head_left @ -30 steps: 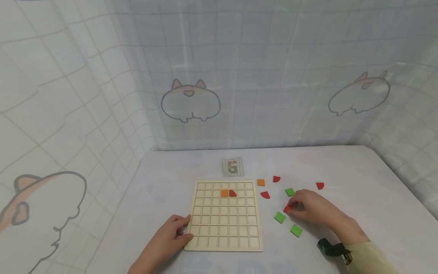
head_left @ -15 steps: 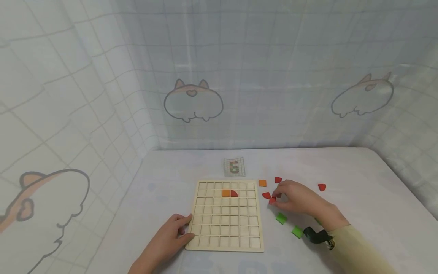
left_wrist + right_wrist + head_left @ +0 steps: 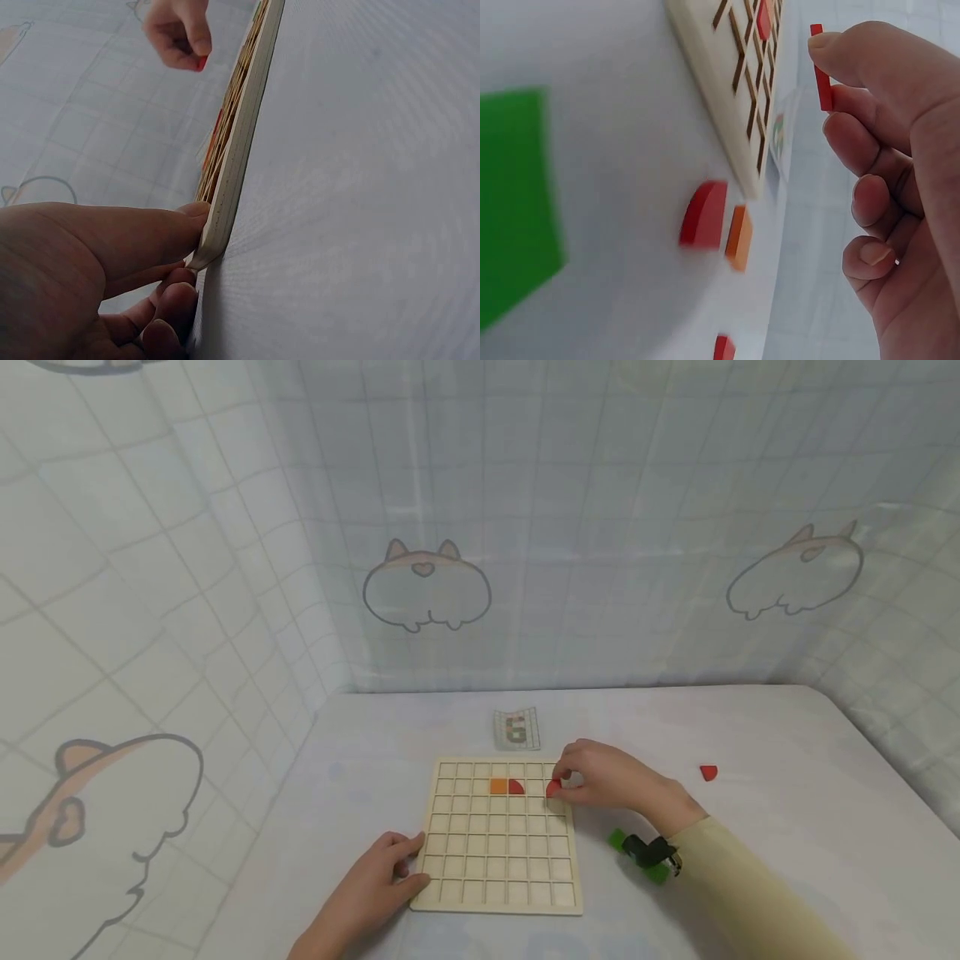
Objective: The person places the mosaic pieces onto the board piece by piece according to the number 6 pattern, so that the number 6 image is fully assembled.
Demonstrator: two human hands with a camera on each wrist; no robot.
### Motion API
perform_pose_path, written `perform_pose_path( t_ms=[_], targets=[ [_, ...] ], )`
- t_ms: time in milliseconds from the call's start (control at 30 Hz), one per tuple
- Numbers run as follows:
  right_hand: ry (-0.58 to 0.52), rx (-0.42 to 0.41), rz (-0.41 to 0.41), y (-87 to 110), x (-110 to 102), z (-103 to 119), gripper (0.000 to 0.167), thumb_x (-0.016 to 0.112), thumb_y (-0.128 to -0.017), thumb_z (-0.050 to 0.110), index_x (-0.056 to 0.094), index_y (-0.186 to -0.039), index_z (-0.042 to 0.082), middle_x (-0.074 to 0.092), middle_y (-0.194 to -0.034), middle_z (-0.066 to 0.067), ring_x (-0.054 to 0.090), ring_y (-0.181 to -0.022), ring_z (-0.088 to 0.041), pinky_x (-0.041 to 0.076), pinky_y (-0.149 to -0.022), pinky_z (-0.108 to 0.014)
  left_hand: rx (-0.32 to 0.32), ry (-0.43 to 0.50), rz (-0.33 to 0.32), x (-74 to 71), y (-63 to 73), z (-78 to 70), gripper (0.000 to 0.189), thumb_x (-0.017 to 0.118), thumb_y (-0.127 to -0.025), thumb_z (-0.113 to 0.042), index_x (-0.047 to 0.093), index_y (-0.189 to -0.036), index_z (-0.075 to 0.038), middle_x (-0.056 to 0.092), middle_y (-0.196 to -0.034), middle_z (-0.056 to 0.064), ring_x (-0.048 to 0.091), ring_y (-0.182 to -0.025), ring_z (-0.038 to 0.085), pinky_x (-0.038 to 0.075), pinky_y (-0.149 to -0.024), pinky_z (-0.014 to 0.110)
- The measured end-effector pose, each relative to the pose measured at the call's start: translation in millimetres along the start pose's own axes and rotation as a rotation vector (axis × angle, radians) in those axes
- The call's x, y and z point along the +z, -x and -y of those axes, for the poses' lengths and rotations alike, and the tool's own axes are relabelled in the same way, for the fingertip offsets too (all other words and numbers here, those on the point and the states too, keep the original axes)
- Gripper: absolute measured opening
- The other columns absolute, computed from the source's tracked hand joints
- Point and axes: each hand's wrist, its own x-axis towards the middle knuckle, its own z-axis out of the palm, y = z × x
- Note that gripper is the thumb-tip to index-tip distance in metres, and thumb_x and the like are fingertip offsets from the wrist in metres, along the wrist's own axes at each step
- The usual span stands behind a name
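Observation:
A pale wooden grid board lies on the table; an orange square tile and a red quarter-circle tile sit side by side in its second row. At the board's left edge my left hand holds on, thumb over the rim and fingers bent against the side, as the left wrist view shows. Over the board's upper right edge, my right hand pinches another red quarter-circle tile between thumb and fingertips. In the right wrist view this tile is held above the board, on its edge.
A small pattern card lies behind the board. Right of it are a red tile and an orange tile, hidden in the head view. Green tiles lie under the right wrist. One red tile is farther right.
My right hand has picked up the red quarter-circle tile from the table and carried it left to the board's edge. The left hand keeps its place on the board.

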Motion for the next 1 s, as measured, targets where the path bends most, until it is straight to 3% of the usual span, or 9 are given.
perform_pose_path(
  t_ms=[467, 833, 1000],
  targets=[
    [0.007, -0.125, 0.045, -48.2, 12, 19, 0.014, 0.075, -0.089, 0.032, 0.077, -0.095, 0.019, 0.064, -0.090, 0.010, 0.058, -0.086, -0.010, 0.049, -0.079, -0.026, 0.020, 0.016, 0.000, 0.2, 1.3, 1.8, 0.064, 0.077, -0.086, -0.036, 0.057, -0.138, -0.004, 0.048, -0.099, -0.003, 0.046, -0.081, 0.008, 0.039, -0.067, 0.026],
    [0.026, -0.150, 0.074, -75.8, 26, 28, 0.016, 0.071, -0.091, 0.036, 0.076, -0.095, 0.021, 0.062, -0.088, 0.013, 0.056, -0.083, -0.006, 0.048, -0.078, -0.025, 0.013, -0.010, 0.010, 0.6, -0.4, 3.5, 0.062, 0.075, -0.088, -0.035, 0.056, -0.139, -0.004, 0.047, -0.098, -0.004, 0.046, -0.081, 0.008, 0.039, -0.067, 0.026],
    [0.002, -0.110, 0.094, -84.0, 31, 33, 0.018, 0.070, -0.092, 0.038, 0.076, -0.097, 0.022, 0.061, -0.090, 0.014, 0.055, -0.084, -0.005, 0.048, -0.079, -0.026, -0.003, -0.009, 0.016, 0.3, -0.3, 1.5, 0.062, 0.075, -0.088, -0.033, 0.057, -0.139, -0.004, 0.046, -0.097, -0.004, 0.046, -0.080, 0.008, 0.038, -0.066, 0.026]
  ],
)
